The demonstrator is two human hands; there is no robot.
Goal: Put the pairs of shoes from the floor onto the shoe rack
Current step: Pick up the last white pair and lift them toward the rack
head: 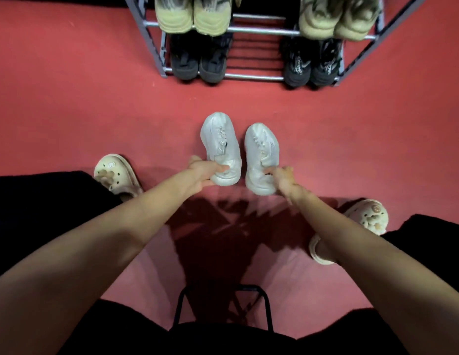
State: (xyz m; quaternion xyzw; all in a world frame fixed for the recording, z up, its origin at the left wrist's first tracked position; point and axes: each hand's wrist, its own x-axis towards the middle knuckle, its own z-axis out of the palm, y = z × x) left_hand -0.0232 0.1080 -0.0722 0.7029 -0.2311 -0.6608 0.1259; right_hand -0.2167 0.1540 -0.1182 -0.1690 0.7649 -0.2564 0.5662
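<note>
From the head camera, the left hand [203, 172] is pinching the heel collar of the left white sneaker [220, 147], and the right hand [282, 179] is gripping the heel of the right white sneaker [261, 156] — both shoes sitting side by side on the red floor [69, 98], toes toward the shoe rack [259, 30]. They are looking light, padded and soft-walled, so the stiffer heel seems the sensible hold. Open floor is lying ahead — the rack's middle gaps, between the beige and black pairs, are looking free.
</note>
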